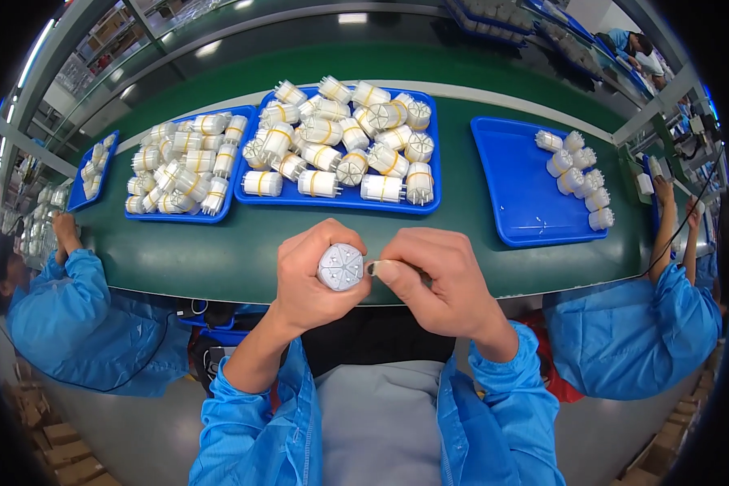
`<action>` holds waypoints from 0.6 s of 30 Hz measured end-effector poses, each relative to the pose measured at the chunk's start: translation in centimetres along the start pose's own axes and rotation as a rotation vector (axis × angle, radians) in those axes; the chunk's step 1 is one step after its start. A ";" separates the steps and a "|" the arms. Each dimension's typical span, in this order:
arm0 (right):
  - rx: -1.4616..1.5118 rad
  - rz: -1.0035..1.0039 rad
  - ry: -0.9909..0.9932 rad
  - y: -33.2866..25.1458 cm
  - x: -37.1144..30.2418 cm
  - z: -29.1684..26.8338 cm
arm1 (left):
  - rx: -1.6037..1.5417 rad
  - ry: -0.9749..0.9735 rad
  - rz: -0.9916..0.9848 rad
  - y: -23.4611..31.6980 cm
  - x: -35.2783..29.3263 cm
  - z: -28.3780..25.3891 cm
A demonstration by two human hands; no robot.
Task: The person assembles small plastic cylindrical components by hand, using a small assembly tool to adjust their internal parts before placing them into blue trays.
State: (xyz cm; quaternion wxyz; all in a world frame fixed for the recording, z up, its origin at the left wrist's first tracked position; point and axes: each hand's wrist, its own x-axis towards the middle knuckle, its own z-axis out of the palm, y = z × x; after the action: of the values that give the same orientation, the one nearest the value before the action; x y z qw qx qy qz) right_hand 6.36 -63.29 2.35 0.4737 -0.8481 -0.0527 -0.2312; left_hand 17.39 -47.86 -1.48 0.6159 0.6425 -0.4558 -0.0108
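My left hand (301, 275) is wrapped round a white cylindrical part (340, 267), its round end facing up. That end is divided into wedge-shaped segments with small metal pins. Close beside it, my right hand (449, 279) has thumb and forefinger pinched together at the cylinder's right side; what they hold, if anything, is too small to make out. Both hands are above the near edge of the green work surface (454, 219). Beyond them, a blue tray (340, 207) is heaped with similar white cylinders, many banded in yellow.
Left of the heaped tray stands another full blue tray (170, 217), with a smaller tray (79, 199) farther left. A blue tray (518, 190) at right holds several cylinders along its right side. People in blue sleeves (89, 275) work on both sides of me.
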 end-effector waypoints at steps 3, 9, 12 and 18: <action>-0.105 -0.046 -0.075 0.0 0.5 -0.1 | 0.038 -0.051 0.032 0.1 0.1 -0.1; -0.209 -0.076 -0.133 -0.3 0.6 -0.1 | 0.065 -0.091 0.048 0.2 -0.2 -0.3; -0.260 -0.068 -0.139 -0.5 0.5 -0.1 | 0.098 -0.116 0.090 0.1 -0.1 -0.3; -0.425 -0.013 -0.210 -1.3 0.4 -0.1 | 0.162 -0.102 0.186 -0.7 -0.3 -0.1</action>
State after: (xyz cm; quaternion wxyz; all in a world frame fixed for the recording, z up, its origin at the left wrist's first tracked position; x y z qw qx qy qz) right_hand 6.32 -62.75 3.58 0.2750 -0.9478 -0.0573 -0.1508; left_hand 17.74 -47.71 -2.19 0.5362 0.6437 -0.5437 0.0507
